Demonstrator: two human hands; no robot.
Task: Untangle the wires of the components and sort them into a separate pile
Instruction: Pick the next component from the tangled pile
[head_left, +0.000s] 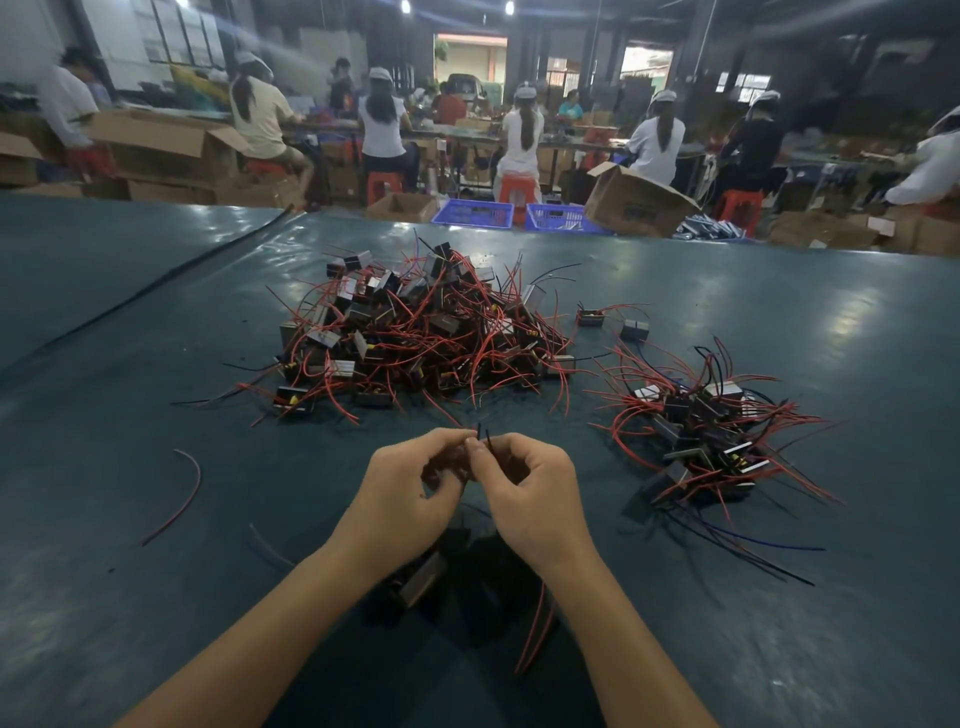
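Head view is showing both grips meeting low over the desk (130, 597). The left grip (410, 483) and the right grip (524, 488) are each pinching thin black wire ends (480, 432) between thumb and fingertips. Their fingers are curling and their knuckles are almost touching, probably so the strands can be teased apart over a short length without slack.

Below the grips a boxy component (422, 579) is hanging by its leads (dark body, one paler metallic face). Its red wires (535, 631) are trailing down toward the person. Whether a second component is hanging with it, I cannot tell in the shadow.

Beyond the grips the big tangled pile (415, 332) is lying, blocky dark housings knotted through with springy, plastic-sheathed red and black leads. To the right of the right grip, well apart from that heap, the smaller sorted pile (706, 431) is sitting, seemingly within easy reach for dropping each freed piece. To the left of the left grip a loose red wire (183, 493) is curving on the desk's smooth, glossy green covering.
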